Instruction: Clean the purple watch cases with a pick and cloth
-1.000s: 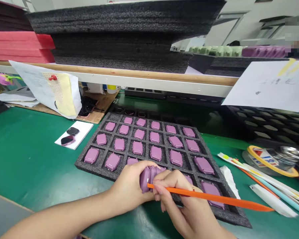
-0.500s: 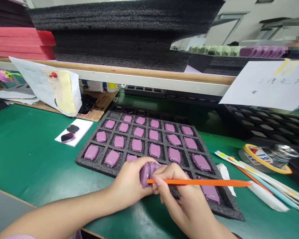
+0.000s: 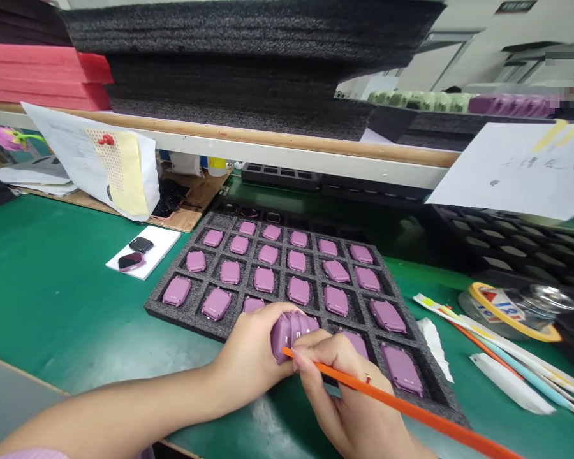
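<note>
Orange pry stick (image 3: 392, 401) swung since last frame: no longer level, now slanting to lower right, tip at case edge. Your left hand (image 3: 249, 350) wraps purple watch case (image 3: 291, 333), fingers (image 3: 280, 310) clamped on it. Your right hand (image 3: 349, 398) pinches stick, fingers (image 3: 300, 363) clamped, resting against case. Case held above front row of foam tray (image 3: 159, 308); other cases (image 3: 264, 279) sit in pockets, tray on green worktop (image 3: 67, 287).
</note>
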`<state>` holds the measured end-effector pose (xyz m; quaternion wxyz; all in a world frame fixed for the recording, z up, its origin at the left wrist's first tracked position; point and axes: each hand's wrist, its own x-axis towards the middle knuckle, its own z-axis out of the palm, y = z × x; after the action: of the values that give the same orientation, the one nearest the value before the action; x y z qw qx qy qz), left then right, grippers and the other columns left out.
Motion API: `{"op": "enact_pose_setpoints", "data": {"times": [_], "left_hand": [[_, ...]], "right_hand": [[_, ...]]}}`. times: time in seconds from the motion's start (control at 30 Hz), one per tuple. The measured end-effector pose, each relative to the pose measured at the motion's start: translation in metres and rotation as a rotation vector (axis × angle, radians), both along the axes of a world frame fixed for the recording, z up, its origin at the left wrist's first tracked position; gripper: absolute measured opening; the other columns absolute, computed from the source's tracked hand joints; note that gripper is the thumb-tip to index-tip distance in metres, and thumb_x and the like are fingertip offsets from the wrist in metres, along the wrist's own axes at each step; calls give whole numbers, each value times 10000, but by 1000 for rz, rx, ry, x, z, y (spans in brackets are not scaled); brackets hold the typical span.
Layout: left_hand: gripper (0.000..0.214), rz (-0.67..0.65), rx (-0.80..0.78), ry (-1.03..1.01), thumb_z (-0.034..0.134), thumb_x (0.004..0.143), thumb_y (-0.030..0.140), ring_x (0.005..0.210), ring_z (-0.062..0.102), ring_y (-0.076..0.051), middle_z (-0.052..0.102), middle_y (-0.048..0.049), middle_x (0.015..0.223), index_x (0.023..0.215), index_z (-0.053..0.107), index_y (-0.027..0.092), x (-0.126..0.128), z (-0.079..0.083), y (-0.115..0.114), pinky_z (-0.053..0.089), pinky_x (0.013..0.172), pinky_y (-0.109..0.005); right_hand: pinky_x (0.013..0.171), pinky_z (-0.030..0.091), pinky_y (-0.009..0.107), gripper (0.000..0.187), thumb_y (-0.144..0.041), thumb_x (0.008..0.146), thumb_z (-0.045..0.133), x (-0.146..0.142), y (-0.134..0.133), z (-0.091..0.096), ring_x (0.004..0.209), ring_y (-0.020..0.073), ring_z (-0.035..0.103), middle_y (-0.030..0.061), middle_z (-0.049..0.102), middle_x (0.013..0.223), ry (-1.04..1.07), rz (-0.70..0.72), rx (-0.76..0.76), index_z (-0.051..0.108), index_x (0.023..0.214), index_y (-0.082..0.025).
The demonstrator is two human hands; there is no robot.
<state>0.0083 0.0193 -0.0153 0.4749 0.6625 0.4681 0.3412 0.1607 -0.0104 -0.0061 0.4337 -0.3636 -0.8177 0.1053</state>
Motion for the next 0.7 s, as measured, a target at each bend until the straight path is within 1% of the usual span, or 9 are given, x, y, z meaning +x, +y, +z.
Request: {"op": "enact_pose_setpoints", "data": {"times": [0.07,0.2,0.33,0.43,0.53,0.6,0.7], "left_hand": [[423,7,1,2,778,706,268,866,702,-211,770,-32,974,1107,680,176,0,0,0,537,782,-275],[392,-5,-12,-14,762,702,234,875,708,-216,769,-31,970,1082,685,181,1,-1,0,538,775,-278],[420,-9,1,2,765,704,252,923,704,-241,765,-55,1018,1107,676,175,0,-1,1,534,819,-313],[421,-23,-7,6,773,706,254,881,699,-228,762,-49,994,1108,672,174,-1,0,1,530,800,-307],[411,-28,-27,0,789,716,302,833,686,-213,752,-37,942,1088,674,171,-1,2,1,525,767,-294],[426,-26,-29,-4,799,712,323,843,679,-212,746,-39,951,1089,674,168,-1,2,1,523,773,-290],[426,-26,-16,2,800,705,296,835,674,-205,745,-30,946,1095,677,176,-1,2,1,525,778,-287]], "right_hand": [[620,571,207,128,-137,1020,434,0,-1,0,693,122,692,-6,620,766,-26,1,24,465,941,-234],[640,582,214,154,-82,991,450,0,-2,1,708,125,693,9,642,797,-70,14,-13,466,959,-232],[628,577,216,127,-115,1007,441,1,0,1,713,129,690,6,627,778,-46,25,24,463,956,-229],[610,562,196,131,-125,1013,438,3,1,1,697,113,676,-7,619,767,-34,59,-28,467,939,-229],[596,550,185,143,-155,1025,434,3,1,0,674,98,664,-20,608,765,14,52,-53,457,909,-235],[602,552,187,143,-166,1026,438,3,2,0,674,97,662,-22,609,768,33,52,-62,455,902,-237],[617,555,190,126,-154,1017,450,3,3,-1,696,99,667,-20,615,777,30,73,-67,463,921,-234]]}}
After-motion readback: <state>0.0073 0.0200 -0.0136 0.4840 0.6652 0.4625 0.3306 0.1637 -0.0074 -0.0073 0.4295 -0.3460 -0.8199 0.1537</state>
